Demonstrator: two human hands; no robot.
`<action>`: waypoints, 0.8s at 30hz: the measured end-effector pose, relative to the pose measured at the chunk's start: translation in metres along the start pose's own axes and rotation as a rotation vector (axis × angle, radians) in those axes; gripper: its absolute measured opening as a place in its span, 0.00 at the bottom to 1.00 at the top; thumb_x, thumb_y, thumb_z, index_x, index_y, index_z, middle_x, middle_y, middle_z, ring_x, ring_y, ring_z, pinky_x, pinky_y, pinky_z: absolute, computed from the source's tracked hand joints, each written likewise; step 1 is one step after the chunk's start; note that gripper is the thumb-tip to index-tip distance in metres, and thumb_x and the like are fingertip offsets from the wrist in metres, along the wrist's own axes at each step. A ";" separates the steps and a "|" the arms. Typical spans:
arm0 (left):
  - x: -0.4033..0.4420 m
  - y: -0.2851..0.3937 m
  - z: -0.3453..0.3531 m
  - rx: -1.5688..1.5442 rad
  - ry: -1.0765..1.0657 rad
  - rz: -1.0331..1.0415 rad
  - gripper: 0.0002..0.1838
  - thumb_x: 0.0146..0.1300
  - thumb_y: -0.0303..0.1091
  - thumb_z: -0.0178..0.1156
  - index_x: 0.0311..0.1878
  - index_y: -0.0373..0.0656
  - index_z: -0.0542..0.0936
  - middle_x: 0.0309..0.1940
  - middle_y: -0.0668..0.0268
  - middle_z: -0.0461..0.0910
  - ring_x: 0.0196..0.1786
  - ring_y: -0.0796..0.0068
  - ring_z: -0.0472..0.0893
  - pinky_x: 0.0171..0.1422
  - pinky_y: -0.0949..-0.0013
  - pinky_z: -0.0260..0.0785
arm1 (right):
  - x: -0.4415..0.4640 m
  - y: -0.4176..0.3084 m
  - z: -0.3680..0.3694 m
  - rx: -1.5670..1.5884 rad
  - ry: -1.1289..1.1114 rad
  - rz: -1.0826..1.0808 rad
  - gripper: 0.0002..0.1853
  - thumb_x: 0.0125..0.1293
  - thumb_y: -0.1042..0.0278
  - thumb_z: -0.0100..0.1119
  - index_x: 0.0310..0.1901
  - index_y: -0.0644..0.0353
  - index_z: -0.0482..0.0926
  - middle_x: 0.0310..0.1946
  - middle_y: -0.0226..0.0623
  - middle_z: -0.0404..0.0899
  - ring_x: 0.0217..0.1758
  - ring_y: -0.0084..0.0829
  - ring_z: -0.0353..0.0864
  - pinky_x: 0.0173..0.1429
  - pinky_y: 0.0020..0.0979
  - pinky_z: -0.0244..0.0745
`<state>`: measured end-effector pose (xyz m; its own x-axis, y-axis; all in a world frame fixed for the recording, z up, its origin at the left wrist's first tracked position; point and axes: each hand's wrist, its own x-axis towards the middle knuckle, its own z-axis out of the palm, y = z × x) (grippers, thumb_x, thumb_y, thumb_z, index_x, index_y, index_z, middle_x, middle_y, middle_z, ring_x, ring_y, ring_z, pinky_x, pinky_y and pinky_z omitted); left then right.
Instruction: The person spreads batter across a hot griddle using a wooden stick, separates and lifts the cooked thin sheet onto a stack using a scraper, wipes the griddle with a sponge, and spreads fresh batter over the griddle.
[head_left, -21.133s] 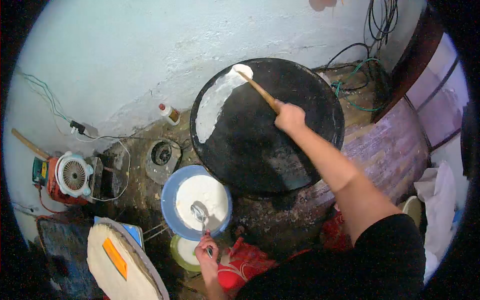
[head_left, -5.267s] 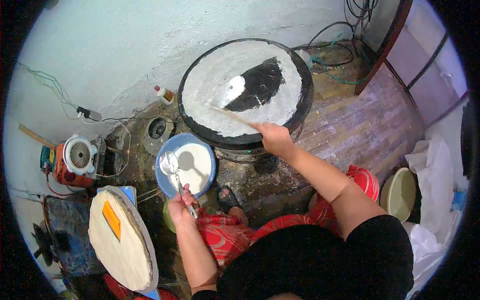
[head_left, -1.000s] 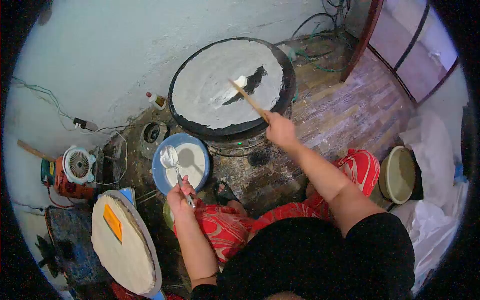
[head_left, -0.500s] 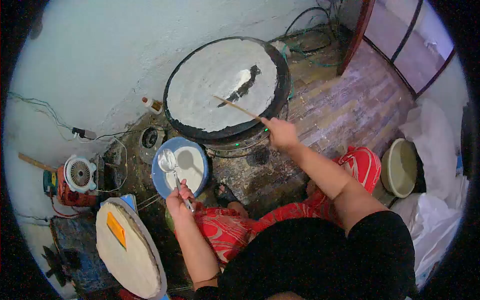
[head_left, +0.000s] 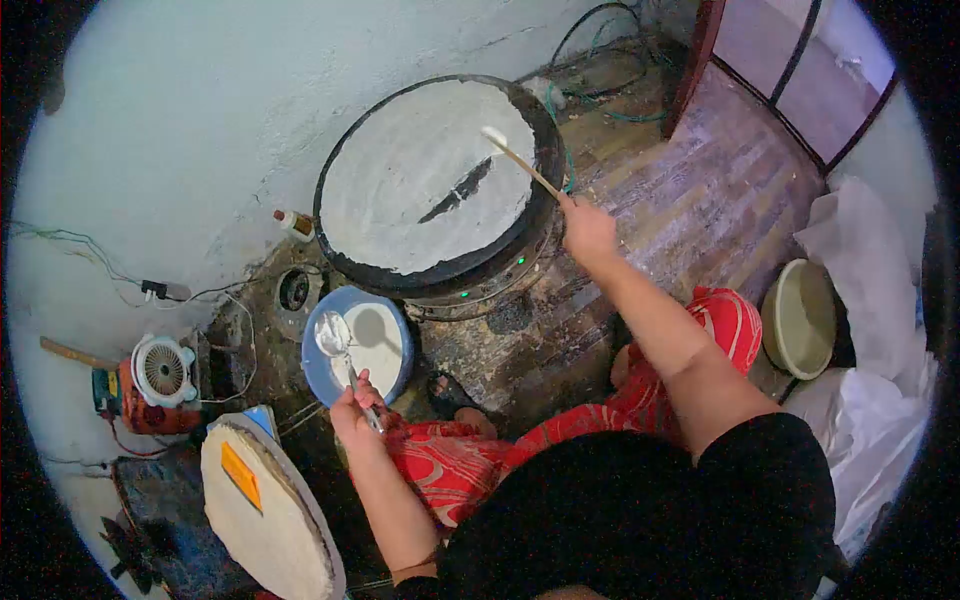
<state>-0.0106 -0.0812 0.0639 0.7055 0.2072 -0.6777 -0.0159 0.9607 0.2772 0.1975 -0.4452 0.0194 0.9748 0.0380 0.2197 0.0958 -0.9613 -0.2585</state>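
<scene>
My right hand [head_left: 588, 230] grips a thin wooden batter spreader [head_left: 532, 172], its far end on a patch of white batter toward the right side of the round griddle [head_left: 440, 276]. A thin pale layer of batter [head_left: 410, 160] covers most of the black plate, with a narrow dark strip bare near its middle. My left hand [head_left: 356, 410] is closed around the handle of a metal ladle [head_left: 333, 332]. The ladle's batter-coated bowl hangs over the blue basin [head_left: 312, 372], which holds white liquid batter [head_left: 385, 355].
Lower left, a stack of pale round flatbreads [head_left: 260, 550] carries an orange flat object [head_left: 241, 478]. Behind it stands a small white fan [head_left: 164, 371]. A bottle [head_left: 294, 224] stands by the wall. To the right are a pale green basin [head_left: 800, 330] and white plastic sacks [head_left: 860, 430].
My right hand has moved up and right, carrying the spreader's tip along the batter toward the griddle's right side. The dark strip is narrower. My left hand stays over the basin.
</scene>
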 end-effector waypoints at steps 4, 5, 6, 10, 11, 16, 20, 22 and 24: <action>-0.003 -0.005 0.005 0.010 0.002 0.014 0.13 0.54 0.22 0.40 0.42 0.25 0.65 0.18 0.66 0.66 0.15 0.79 0.64 0.19 0.79 0.63 | -0.014 -0.002 -0.010 0.315 -0.152 0.159 0.19 0.56 0.70 0.42 0.52 0.54 0.67 0.39 0.48 0.74 0.41 0.47 0.75 0.45 0.43 0.69; -0.001 -0.003 0.003 0.014 0.002 0.017 0.14 0.58 0.28 0.39 0.43 0.26 0.65 0.19 0.65 0.66 0.17 0.79 0.65 0.19 0.79 0.62 | -0.013 0.003 -0.004 0.397 -0.155 0.160 0.18 0.59 0.68 0.40 0.52 0.53 0.67 0.43 0.48 0.73 0.45 0.46 0.73 0.50 0.42 0.67; 0.001 -0.001 -0.001 0.019 0.006 0.021 0.17 0.62 0.33 0.37 0.44 0.27 0.64 0.21 0.65 0.66 0.19 0.78 0.66 0.19 0.78 0.61 | -0.006 0.010 0.003 0.397 -0.154 0.158 0.18 0.59 0.68 0.40 0.52 0.53 0.67 0.43 0.48 0.73 0.45 0.46 0.73 0.50 0.42 0.67; 0.005 0.000 -0.005 0.081 0.003 0.059 0.15 0.61 0.32 0.38 0.43 0.28 0.66 0.21 0.65 0.68 0.18 0.79 0.66 0.18 0.78 0.62 | 0.040 0.047 0.020 0.540 -0.125 0.203 0.17 0.60 0.68 0.42 0.52 0.53 0.69 0.38 0.44 0.76 0.41 0.42 0.75 0.46 0.38 0.68; 0.004 0.002 -0.003 0.031 0.027 0.007 0.14 0.60 0.30 0.38 0.42 0.28 0.67 0.21 0.66 0.68 0.18 0.79 0.66 0.18 0.78 0.62 | 0.048 0.052 0.021 0.511 -0.180 0.215 0.18 0.59 0.70 0.42 0.52 0.55 0.70 0.33 0.43 0.77 0.36 0.40 0.77 0.42 0.36 0.70; 0.004 -0.001 -0.001 0.021 0.021 0.007 0.14 0.59 0.29 0.39 0.41 0.28 0.67 0.22 0.66 0.68 0.17 0.80 0.66 0.18 0.78 0.63 | 0.037 0.076 0.015 0.613 -0.361 0.067 0.16 0.61 0.66 0.44 0.50 0.55 0.72 0.27 0.38 0.77 0.30 0.30 0.76 0.38 0.31 0.69; -0.010 -0.014 0.014 0.054 0.027 0.085 0.14 0.58 0.25 0.39 0.44 0.25 0.65 0.19 0.66 0.66 0.15 0.79 0.65 0.18 0.79 0.63 | 0.034 0.094 0.024 0.745 -0.238 0.196 0.16 0.58 0.64 0.45 0.48 0.46 0.74 0.42 0.41 0.76 0.45 0.39 0.76 0.50 0.35 0.69; -0.010 -0.013 0.013 0.063 0.033 0.089 0.14 0.59 0.27 0.39 0.43 0.25 0.65 0.19 0.67 0.65 0.15 0.80 0.65 0.18 0.80 0.62 | 0.030 0.068 0.026 0.602 -0.223 0.302 0.15 0.58 0.62 0.46 0.48 0.45 0.74 0.41 0.40 0.76 0.44 0.39 0.76 0.50 0.35 0.69; -0.005 -0.008 0.006 0.087 -0.006 0.068 0.14 0.59 0.27 0.39 0.44 0.25 0.65 0.18 0.67 0.64 0.15 0.80 0.64 0.18 0.80 0.61 | 0.023 0.046 0.050 0.579 -0.173 0.085 0.15 0.58 0.60 0.47 0.47 0.44 0.74 0.41 0.39 0.76 0.45 0.39 0.75 0.50 0.35 0.69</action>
<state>-0.0099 -0.0912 0.0691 0.7092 0.2699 -0.6514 -0.0026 0.9248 0.3804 0.2343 -0.4754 -0.0346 0.9978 0.0583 0.0319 0.0625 -0.6598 -0.7488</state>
